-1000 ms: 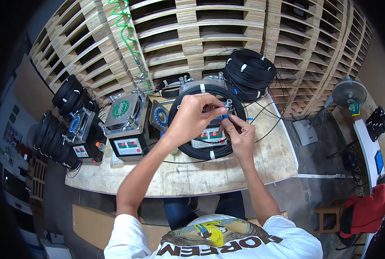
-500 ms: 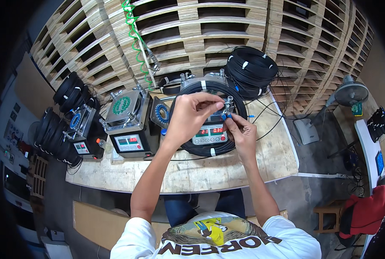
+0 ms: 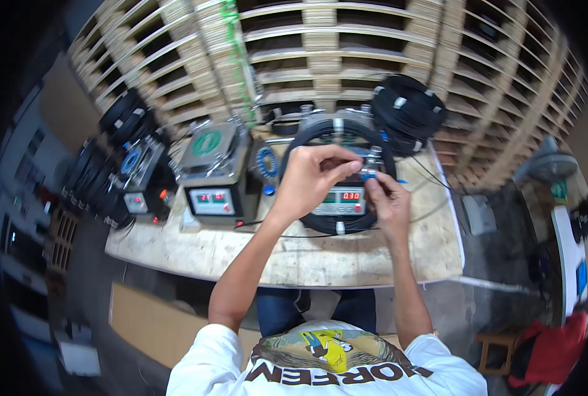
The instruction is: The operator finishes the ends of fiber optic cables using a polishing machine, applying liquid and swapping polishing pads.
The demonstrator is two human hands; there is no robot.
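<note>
My left hand (image 3: 314, 179) is closed in a pinch above the front of a polishing-type machine (image 3: 344, 198) with a red-lit display. Whatever lies between those fingertips is too small to make out. Close beside it, my right hand (image 3: 390, 203) pinches a small blue connector (image 3: 370, 175) next to the machine's metal corner clamp (image 3: 374, 157). A coil of black cable (image 3: 296, 148), bound with white ties, rests around this machine. Part of the machine's top is hidden behind my hands, and the picture is smeared by motion.
Two similar machines stand to the left: a middle one (image 3: 213, 202) with a green ring on top, and a farther one (image 3: 135, 201). A blue-ringed disc (image 3: 266, 162) leans between machines. Black cable coils (image 3: 409, 109) are stacked behind right. Wooden pallets (image 3: 320, 49) rise behind the table (image 3: 294, 261).
The whole view has shifted, so table and machines sit farther right in the picture. Both hands stay at the same clamp, still pinching. The middle machine's display shows more lit digits.
</note>
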